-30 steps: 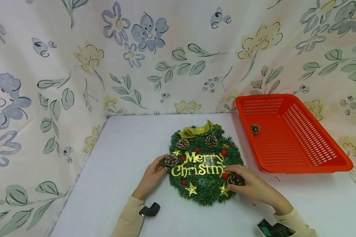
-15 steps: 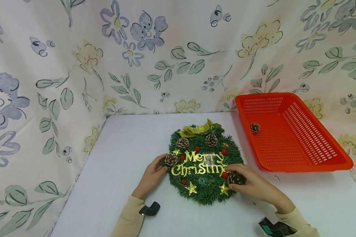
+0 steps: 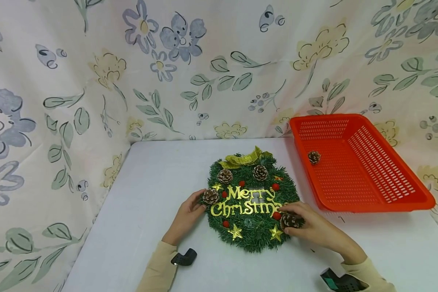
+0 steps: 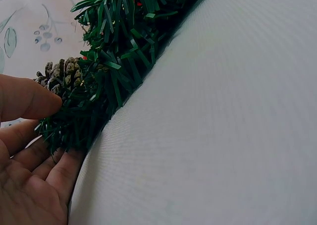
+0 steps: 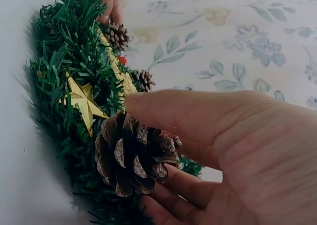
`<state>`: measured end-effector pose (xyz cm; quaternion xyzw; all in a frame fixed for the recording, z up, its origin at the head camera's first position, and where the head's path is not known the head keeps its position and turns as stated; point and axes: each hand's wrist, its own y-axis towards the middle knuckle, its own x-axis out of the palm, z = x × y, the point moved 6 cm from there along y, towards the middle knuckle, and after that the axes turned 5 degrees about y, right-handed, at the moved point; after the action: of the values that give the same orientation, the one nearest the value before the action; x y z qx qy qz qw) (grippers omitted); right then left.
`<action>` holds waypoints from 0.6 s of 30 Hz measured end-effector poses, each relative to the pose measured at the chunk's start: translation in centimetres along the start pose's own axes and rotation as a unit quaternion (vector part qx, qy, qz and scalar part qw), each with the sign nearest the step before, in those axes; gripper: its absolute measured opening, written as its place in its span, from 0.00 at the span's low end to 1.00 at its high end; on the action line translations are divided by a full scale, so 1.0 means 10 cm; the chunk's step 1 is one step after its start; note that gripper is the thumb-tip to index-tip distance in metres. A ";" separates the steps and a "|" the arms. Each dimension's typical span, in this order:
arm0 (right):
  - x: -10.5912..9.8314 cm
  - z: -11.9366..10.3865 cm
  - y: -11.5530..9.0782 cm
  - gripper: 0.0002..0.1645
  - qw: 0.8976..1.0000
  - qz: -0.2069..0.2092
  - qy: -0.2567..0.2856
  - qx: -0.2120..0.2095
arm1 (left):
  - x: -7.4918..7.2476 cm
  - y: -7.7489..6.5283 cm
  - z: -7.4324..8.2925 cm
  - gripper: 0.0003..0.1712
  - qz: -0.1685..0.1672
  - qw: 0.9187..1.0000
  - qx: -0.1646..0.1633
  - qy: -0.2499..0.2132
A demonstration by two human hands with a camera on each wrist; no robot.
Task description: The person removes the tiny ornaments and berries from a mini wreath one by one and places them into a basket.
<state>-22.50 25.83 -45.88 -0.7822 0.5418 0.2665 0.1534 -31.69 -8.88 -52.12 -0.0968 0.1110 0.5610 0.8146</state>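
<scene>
A round green Christmas wreath (image 3: 255, 239) with gold "Merry Christmas" lettering, gold stars, red balls and a gold bow lies on the white table. At its lower right my right hand (image 3: 314, 227) holds a brown pine cone (image 5: 133, 155) between thumb and fingers; the cone sits against the greenery, and whether it is fixed there cannot be seen. My left hand (image 3: 187, 215) grips the wreath's left edge, thumb above and fingers along the rim, beside another pine cone (image 3: 210, 196). Two more pine cones sit near the bow. The right hand covers the end of the lettering.
A red plastic basket (image 3: 372, 207) stands on the right of the table, with one loose pine cone (image 3: 314, 157) inside near its left wall. Behind the table hangs a flower-printed curtain (image 3: 211, 61).
My right hand has shifted very slightly right with the pine cone, showing a little more of the lettering. The left hand and wreath stay in place.
</scene>
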 end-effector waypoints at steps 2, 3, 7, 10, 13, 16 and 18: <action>0.00 0.00 -0.01 0.30 1.000 -0.006 0.012 0.002 | 0.00 0.00 0.00 0.32 0.000 1.000 -0.001 0.001; 0.00 0.01 -0.02 0.31 1.000 -0.010 0.016 0.003 | 0.00 0.00 0.01 0.32 0.000 1.000 -0.001 0.001; 0.01 0.01 -0.04 0.31 1.000 -0.016 0.017 0.011 | -0.01 0.00 0.01 0.32 0.000 1.000 -0.002 0.003; 0.01 0.01 -0.05 0.31 0.999 -0.024 0.024 0.014 | -0.01 -0.01 0.02 0.32 -0.001 1.000 -0.002 0.003; 0.02 0.01 -0.06 0.30 0.999 -0.030 0.030 0.009 | 0.00 -0.01 0.03 0.32 -0.003 1.000 -0.001 0.004; 0.02 -0.01 -0.07 0.30 0.999 -0.032 0.027 -0.002 | 0.00 -0.01 0.03 0.33 -0.004 1.000 0.001 0.004; 0.03 -0.01 -0.07 0.30 0.999 -0.033 0.023 -0.009 | -0.01 -0.01 0.02 0.33 -0.004 1.000 0.004 0.004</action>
<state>-21.75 25.79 -45.97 -0.8067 0.5170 0.2482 0.1426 -31.59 -8.91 -51.88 -0.0964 0.1160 0.5568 0.8168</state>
